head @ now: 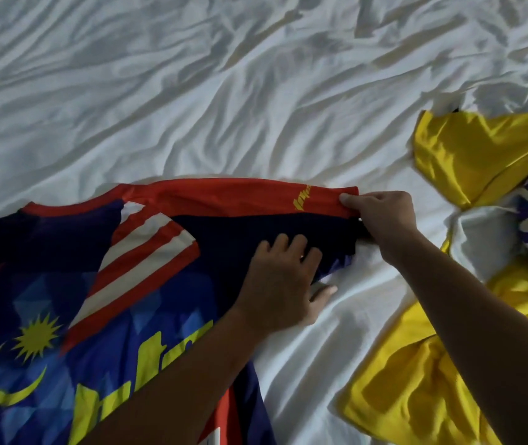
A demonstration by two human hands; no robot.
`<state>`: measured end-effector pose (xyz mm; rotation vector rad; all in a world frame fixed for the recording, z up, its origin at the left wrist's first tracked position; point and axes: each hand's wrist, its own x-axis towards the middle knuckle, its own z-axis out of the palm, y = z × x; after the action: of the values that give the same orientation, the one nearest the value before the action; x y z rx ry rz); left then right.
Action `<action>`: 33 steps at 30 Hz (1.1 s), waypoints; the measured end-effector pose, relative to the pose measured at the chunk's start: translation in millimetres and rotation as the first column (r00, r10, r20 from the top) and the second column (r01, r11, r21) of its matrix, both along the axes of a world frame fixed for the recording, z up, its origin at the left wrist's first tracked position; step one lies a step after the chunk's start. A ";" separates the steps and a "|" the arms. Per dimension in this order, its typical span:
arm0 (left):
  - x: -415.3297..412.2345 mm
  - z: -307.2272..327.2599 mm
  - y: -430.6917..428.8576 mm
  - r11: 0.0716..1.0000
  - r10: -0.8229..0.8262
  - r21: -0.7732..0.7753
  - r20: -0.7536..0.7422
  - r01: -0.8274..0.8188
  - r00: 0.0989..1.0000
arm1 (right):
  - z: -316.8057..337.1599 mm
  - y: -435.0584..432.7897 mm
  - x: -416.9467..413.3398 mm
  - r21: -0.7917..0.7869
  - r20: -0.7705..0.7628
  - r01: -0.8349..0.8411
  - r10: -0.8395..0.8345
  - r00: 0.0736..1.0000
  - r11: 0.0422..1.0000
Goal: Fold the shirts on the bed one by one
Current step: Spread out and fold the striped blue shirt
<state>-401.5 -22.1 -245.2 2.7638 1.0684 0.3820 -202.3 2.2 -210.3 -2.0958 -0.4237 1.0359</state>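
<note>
A navy and red jersey [121,284] with a flag print, a yellow star and a crescent lies spread on the white bed sheet [224,107] at the lower left. Its right sleeve [256,200] stretches out toward the right. My right hand [381,216] pinches the cuff end of that sleeve, thumb on top of the red band. My left hand [285,281] rests flat with spread fingers on the dark sleeve near the armpit, its thumb touching the sheet. A crumpled pile of yellow and white shirts [468,252] lies at the right.
The wrinkled white sheet covers the whole upper and middle part of the view. The yellow pile reaches from the right edge down to the bottom right, close beside my right forearm.
</note>
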 end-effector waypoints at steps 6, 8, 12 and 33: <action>6.1 -14.8 -5.5 0.975 -0.119 0.187 -0.011 0.119 0.993 | -7.2 -1.1 8.7 -0.028 -0.031 -0.060 0.059 0.998 0.998; 7.1 -13.2 -10.7 0.966 -0.170 0.201 0.030 0.160 0.985 | -7.4 -0.8 9.7 -0.011 -0.023 -0.075 0.075 0.997 0.997; 7.3 -1.1 -18.3 0.959 -0.235 0.190 0.125 0.209 0.964 | -9.6 -0.3 14.7 0.033 0.054 -0.092 0.090 0.994 0.995; -128.2 -42.2 5.4 0.926 0.376 -0.033 0.049 -0.375 0.925 | -55.5 -77.1 -109.8 -0.330 0.727 -0.697 0.643 0.243 0.636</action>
<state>-529.8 -16.8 -287.3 2.5021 1.5809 0.4834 -312.1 -74.9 -265.8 -2.2292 -1.9720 0.3254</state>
